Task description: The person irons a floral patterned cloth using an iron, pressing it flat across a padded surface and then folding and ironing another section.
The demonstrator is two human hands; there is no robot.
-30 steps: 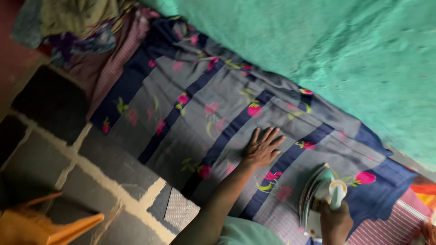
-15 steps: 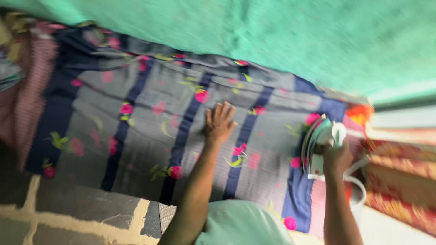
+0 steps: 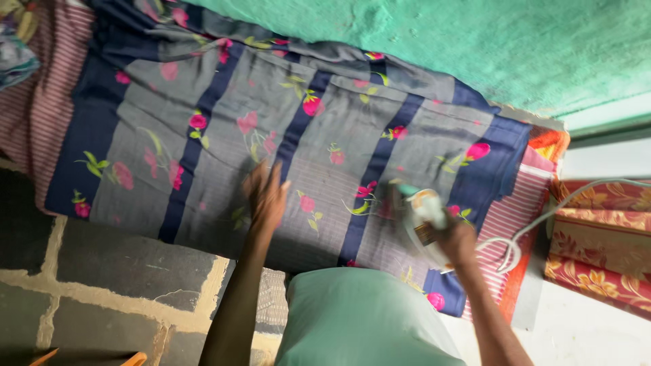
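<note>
Green wall ran behind our work surface, where the grey floral cloth [image 3: 285, 135] with dark blue stripes lay spread flat. On its right end sat the white iron [image 3: 422, 218], its long axis slanting, nose aimed up and left toward the cloth's middle. Our right hand [image 3: 456, 238] was wrapped tight around the iron's handle; our left hand [image 3: 266, 196] lay fingers spread, flat upon the cloth. The cord [image 3: 542, 224] trailed right over a red patterned cloth [image 3: 603, 251]. We judged the cord might snag, or the iron linger and scorch.
</note>
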